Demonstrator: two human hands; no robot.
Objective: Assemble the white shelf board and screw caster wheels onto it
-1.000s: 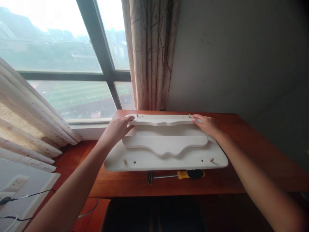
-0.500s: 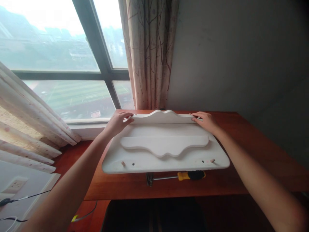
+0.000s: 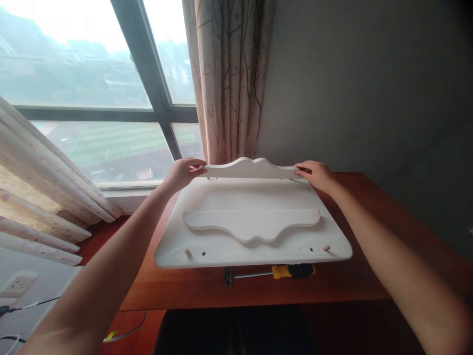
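Observation:
A white wooden panel (image 3: 254, 193) lies flat on the red-brown table (image 3: 369, 276). At its far edge stands a white scalloped board (image 3: 250, 169), held upright. My left hand (image 3: 184, 172) grips the board's left end and my right hand (image 3: 314, 175) grips its right end, fingers closed on it. A second scalloped board (image 3: 251, 223) lies flat on the middle of the panel. Two wooden dowels stick up near the panel's front edge, one dowel (image 3: 188, 253) at the left and one dowel (image 3: 325, 248) at the right.
A screwdriver (image 3: 281, 271) with a yellow and black handle lies on the table, partly under the panel's front edge. A window and patterned curtain (image 3: 229, 79) stand behind the table. A wall socket (image 3: 18, 283) and cables are at the lower left.
The far scalloped board has been tipped up from lying flat to standing on its edge, and lifted a little higher. Both hands stayed on its ends.

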